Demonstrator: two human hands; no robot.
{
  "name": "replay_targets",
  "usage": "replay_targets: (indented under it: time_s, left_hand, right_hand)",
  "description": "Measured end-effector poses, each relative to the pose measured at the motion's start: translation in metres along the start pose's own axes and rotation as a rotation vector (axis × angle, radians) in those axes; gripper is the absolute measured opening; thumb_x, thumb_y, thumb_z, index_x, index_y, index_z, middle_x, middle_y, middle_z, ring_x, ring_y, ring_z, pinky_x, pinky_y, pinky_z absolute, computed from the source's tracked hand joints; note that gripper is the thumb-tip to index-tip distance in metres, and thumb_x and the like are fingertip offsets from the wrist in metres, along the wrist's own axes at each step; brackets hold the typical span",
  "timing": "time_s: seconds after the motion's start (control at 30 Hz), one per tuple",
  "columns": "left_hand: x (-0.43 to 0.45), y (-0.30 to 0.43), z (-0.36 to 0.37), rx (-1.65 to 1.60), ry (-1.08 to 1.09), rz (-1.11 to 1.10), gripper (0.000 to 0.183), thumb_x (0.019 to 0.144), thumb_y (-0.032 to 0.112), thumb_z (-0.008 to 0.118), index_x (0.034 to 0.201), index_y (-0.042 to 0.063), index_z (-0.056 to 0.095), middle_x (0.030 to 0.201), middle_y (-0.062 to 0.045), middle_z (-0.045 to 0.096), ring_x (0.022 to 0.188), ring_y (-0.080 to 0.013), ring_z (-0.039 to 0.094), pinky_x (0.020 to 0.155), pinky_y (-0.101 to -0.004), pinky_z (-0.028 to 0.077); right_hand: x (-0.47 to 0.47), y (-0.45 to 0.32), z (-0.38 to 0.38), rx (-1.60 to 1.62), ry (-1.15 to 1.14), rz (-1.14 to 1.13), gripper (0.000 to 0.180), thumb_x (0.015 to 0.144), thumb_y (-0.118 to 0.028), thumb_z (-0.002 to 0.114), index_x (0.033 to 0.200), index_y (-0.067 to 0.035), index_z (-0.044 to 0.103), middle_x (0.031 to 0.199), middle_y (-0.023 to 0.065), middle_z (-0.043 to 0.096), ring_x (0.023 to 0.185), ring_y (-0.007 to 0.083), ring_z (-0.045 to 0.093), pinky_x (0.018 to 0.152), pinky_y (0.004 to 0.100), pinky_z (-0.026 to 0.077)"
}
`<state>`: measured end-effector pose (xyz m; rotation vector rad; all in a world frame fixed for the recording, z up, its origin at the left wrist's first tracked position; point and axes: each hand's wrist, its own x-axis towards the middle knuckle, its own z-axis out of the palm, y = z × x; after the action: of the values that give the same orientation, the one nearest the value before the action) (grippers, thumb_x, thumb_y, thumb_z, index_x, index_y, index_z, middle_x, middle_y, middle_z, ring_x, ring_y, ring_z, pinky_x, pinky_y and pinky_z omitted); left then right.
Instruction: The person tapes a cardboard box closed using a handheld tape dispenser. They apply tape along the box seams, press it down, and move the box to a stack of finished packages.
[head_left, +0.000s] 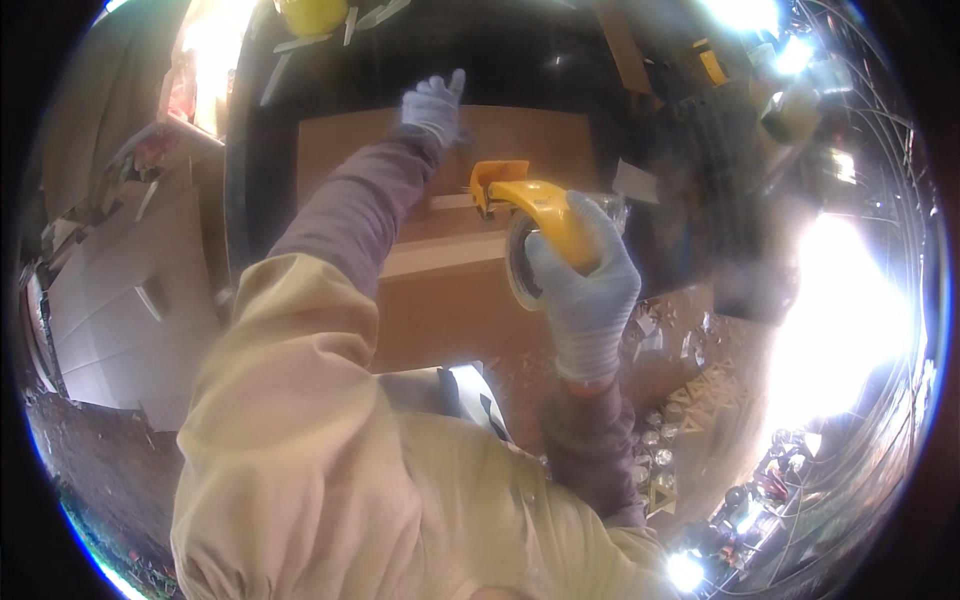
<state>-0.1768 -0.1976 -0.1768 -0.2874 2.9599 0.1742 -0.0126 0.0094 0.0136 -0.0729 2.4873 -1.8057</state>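
My right hand, in a pale knitted glove, grips a yellow tape dispenser loaded with a roll of clear tape. The dispenser's orange-yellow head points left, above a brown cardboard piece that lies in front of me. A lighter strip crosses the cardboard from left to right. My left hand, gloved too, reaches over the cardboard's far edge with thumb and fingers apart. I see nothing in it; whether it touches the cardboard, I cannot tell.
The cardboard lies on a dark tabletop. A yellow container and white strips are at its far left; another yellow tool is far right. Large flat cardboard sheets stand at left. Small triangular pieces are scattered at right.
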Motion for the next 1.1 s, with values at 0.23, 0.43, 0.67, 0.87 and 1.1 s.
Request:
replay_targets:
  time_s: [0.23, 0.43, 0.67, 0.87, 1.1]
  left_hand:
    - [-0.096, -0.001, -0.017, -0.624, -0.156, 0.638, 0.070, 0.086, 0.029, 0.075, 0.145, 0.008, 0.046, 0.133, -0.016, 0.058, 0.120, -0.0330, 0.058, 0.101, -0.0409, 0.049]
    - [-0.139, 0.027, 0.003, -0.430, 0.022, 0.627, 0.054, 0.083, 0.021, 0.073, 0.133, 0.011, 0.054, 0.128, -0.013, 0.057, 0.119, -0.0326, 0.057, 0.099, -0.0427, 0.048]
    - [-0.182, 0.041, 0.037, 0.023, 0.197, 0.816, 0.061, 0.087, 0.027, 0.067, 0.144, 0.014, 0.048, 0.149, -0.013, 0.045, 0.140, -0.0297, 0.042, 0.112, -0.0496, 0.038]
    - [-0.241, 0.031, 0.103, 0.297, 0.078, 0.741, 0.057, 0.096, 0.024, 0.049, 0.151, 0.016, 0.037, 0.160, -0.007, 0.032, 0.149, -0.0245, 0.027, 0.123, -0.0501, 0.012]
    - [-0.243, 0.025, 0.084, 0.102, -0.056, 0.589, 0.059, 0.096, 0.022, 0.047, 0.153, 0.014, 0.036, 0.160, -0.003, 0.034, 0.149, -0.0224, 0.029, 0.125, -0.0460, 0.010]
  right_hand:
    - [0.006, 0.008, 0.002, 0.016, -0.004, 0.013, 0.045, 0.081, -0.003, 0.075, 0.125, 0.003, 0.064, 0.120, 0.0101, 0.066, 0.102, 0.0143, 0.064, 0.088, 0.0258, 0.054]
    - [-0.079, 0.016, -0.062, -0.284, -0.124, -0.205, 0.048, 0.080, -0.002, 0.078, 0.125, 0.005, 0.062, 0.111, 0.0165, 0.068, 0.100, 0.0212, 0.066, 0.084, 0.0342, 0.055]
    - [-0.169, 0.056, -0.134, -0.271, -0.015, 0.146, 0.047, 0.075, -0.005, 0.079, 0.119, 0.005, 0.066, 0.106, 0.0163, 0.068, 0.094, 0.0233, 0.067, 0.079, 0.0336, 0.055]
    - [-0.106, 0.090, -0.064, -0.375, -0.255, 0.124, 0.041, 0.083, -0.009, 0.077, 0.121, 0.002, 0.066, 0.108, 0.0142, 0.067, 0.095, 0.0182, 0.065, 0.081, 0.0297, 0.053]
    - [0.022, 0.022, 0.025, -1.241, -1.114, -0.452, 0.035, 0.081, -0.023, 0.073, 0.115, -0.012, 0.072, 0.119, 0.0174, 0.067, 0.099, 0.0398, 0.066, 0.086, 0.0449, 0.055]
